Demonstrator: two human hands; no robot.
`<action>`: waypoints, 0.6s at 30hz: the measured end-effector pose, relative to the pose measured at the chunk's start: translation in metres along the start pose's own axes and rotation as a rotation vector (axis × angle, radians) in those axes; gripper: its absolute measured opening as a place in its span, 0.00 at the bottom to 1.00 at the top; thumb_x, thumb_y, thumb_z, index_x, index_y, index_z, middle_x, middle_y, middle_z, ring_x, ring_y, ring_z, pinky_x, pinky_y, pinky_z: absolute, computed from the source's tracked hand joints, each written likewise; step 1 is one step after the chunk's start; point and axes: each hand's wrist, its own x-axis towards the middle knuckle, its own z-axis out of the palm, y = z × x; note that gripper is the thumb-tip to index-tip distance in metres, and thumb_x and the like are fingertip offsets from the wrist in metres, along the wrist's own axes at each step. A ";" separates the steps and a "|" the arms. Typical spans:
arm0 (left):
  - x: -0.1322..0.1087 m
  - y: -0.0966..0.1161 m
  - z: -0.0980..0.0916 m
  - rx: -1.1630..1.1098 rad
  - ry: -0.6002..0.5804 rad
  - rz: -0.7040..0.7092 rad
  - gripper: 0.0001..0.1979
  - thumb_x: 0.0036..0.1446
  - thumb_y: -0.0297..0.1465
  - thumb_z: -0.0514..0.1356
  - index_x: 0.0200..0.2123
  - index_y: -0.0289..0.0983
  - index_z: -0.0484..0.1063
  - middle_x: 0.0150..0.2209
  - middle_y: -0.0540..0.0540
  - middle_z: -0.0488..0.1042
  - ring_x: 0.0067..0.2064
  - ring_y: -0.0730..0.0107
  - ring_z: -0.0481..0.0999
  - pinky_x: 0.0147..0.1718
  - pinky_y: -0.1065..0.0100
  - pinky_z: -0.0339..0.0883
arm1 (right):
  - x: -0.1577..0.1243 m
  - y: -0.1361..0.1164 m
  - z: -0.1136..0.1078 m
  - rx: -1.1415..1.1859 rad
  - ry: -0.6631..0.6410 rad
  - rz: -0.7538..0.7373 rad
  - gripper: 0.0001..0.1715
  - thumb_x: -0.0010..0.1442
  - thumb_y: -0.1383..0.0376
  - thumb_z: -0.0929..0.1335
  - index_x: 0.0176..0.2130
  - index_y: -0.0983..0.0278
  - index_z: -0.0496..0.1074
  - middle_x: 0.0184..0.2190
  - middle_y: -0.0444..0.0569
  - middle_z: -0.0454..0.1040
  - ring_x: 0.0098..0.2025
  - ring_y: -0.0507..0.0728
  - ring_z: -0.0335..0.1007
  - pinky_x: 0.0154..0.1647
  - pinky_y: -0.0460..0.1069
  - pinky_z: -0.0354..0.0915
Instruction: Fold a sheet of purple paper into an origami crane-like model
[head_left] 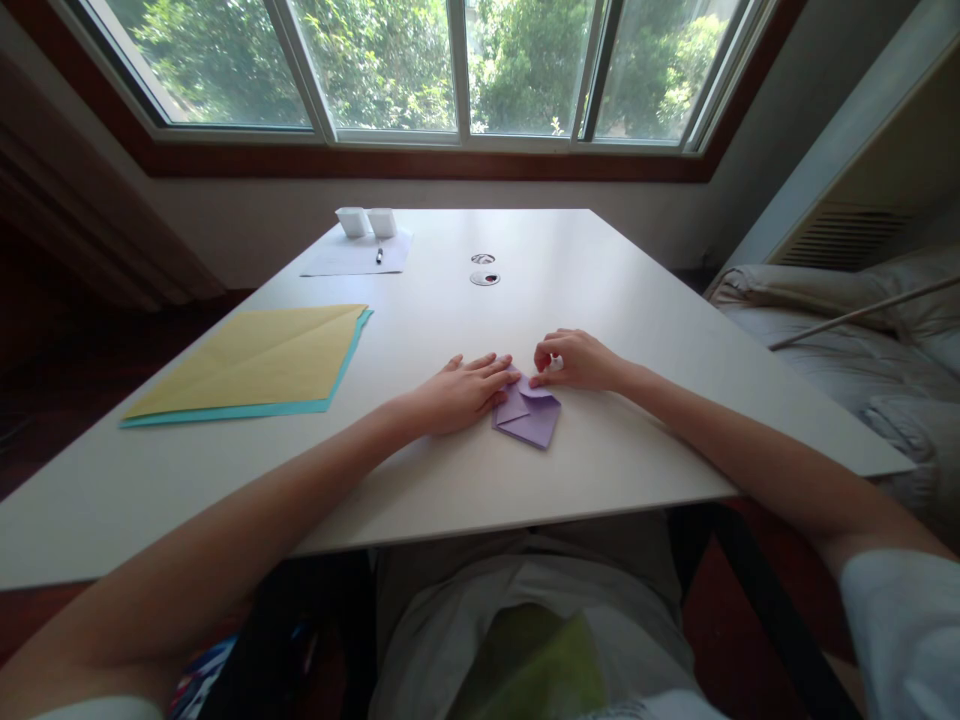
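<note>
Single head-worn view, forward and down across the white table (427, 310) toward the window (390, 65)

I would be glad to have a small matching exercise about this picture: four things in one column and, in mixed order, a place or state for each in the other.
Things
1. purple paper
2. yellow paper
3. left hand
4. white containers

Places and states
A. palm down
B. near the far left corner of the table
C. small and folded
D. on top of a turquoise sheet

Right pairs: 1-C, 2-D, 3-A, 4-B
</note>
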 end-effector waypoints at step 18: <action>0.000 0.000 -0.001 -0.041 -0.038 -0.034 0.24 0.65 0.40 0.35 0.61 0.44 0.49 0.65 0.45 0.45 0.65 0.62 0.45 0.56 0.49 0.45 | -0.013 -0.006 -0.020 -0.085 -0.295 -0.034 0.23 0.51 0.45 0.66 0.27 0.63 0.67 0.31 0.47 0.71 0.36 0.56 0.63 0.35 0.49 0.51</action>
